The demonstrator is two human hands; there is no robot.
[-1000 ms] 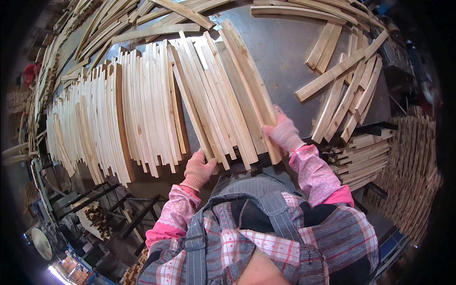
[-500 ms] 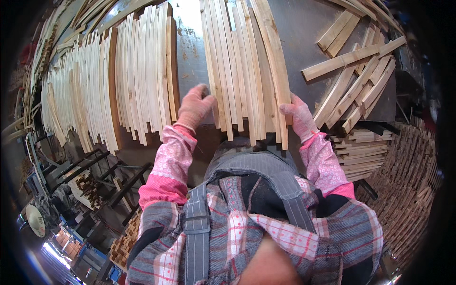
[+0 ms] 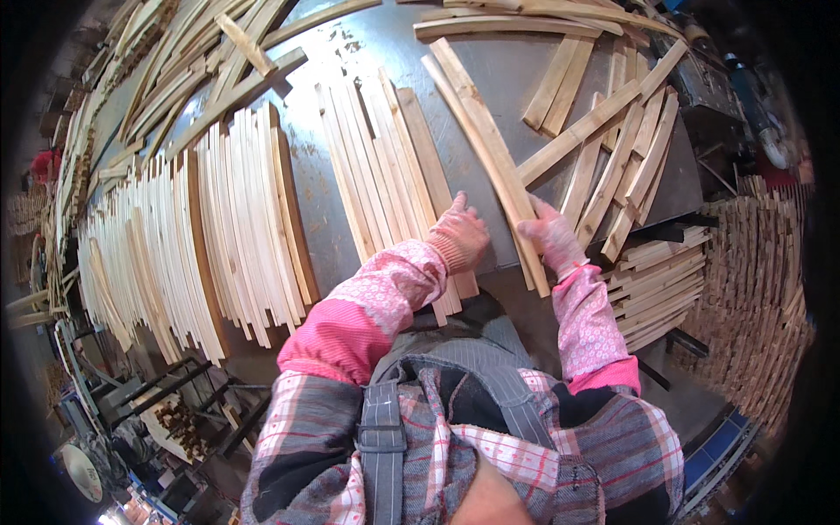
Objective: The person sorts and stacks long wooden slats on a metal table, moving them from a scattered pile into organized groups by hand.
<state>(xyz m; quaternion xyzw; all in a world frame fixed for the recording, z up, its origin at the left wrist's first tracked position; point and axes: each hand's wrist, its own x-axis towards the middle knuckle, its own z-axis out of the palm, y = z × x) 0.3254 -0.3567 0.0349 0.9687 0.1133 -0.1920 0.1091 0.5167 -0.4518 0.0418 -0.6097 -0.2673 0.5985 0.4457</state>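
Both my hands wear pale pink knit gloves. At the right, my right hand [image 3: 553, 236] grips the near end of a pair of long wooden strips [image 3: 490, 144], which slant away to the far left, apart from the others. My left hand [image 3: 461, 236] is over the right side of a middle row of wooden strips [image 3: 372, 166], its fingers apart and pointing away from me, holding nothing that I can see. That forearm hides the near part of the row. A wider board [image 3: 423, 144] lies along the row's right edge.
Tight rows of strips [image 3: 249, 219] fill the left of the metal table [image 3: 324, 188]. Loose strips [image 3: 630, 157] lie crossed at the right, more [image 3: 516, 26] at the far edge. Stacked strips [image 3: 661, 289] stand below the table's right side, beside a large pile [image 3: 744, 297].
My left hand has moved right across the middle row. My right hand now holds two strips apart from that row, tilted, with a gap between. The view has shifted, showing more of the table's far side.
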